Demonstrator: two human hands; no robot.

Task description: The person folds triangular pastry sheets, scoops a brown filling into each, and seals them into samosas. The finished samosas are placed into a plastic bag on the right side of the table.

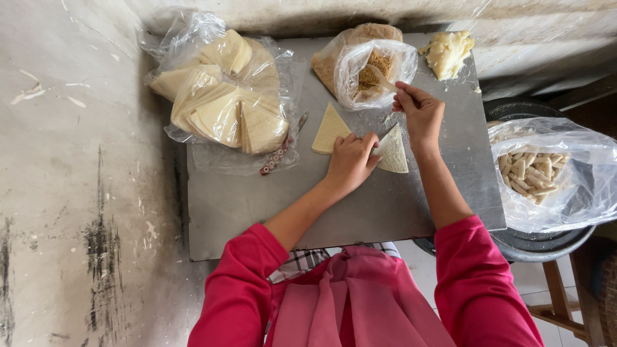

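Note:
My left hand (pixel 350 159) rests on the metal tabletop (pixel 257 205), pinching the edge of a pale triangular wrapper (pixel 393 151). A second triangular wrapper (pixel 328 129) lies flat just to its left. My right hand (pixel 419 112) is raised above the table, gripping the handle of a spoon (pixel 382 77) that dips into a clear plastic bag of brown crumbly filling (pixel 373 71).
A plastic bag with a stack of triangular wrappers (pixel 225 96) sits at the back left. A lump of pale dough (pixel 447 53) lies at the back right. At the right, a dark bowl (pixel 540 247) holds a bag of several rolled pieces (pixel 530 172). A wall is at the left.

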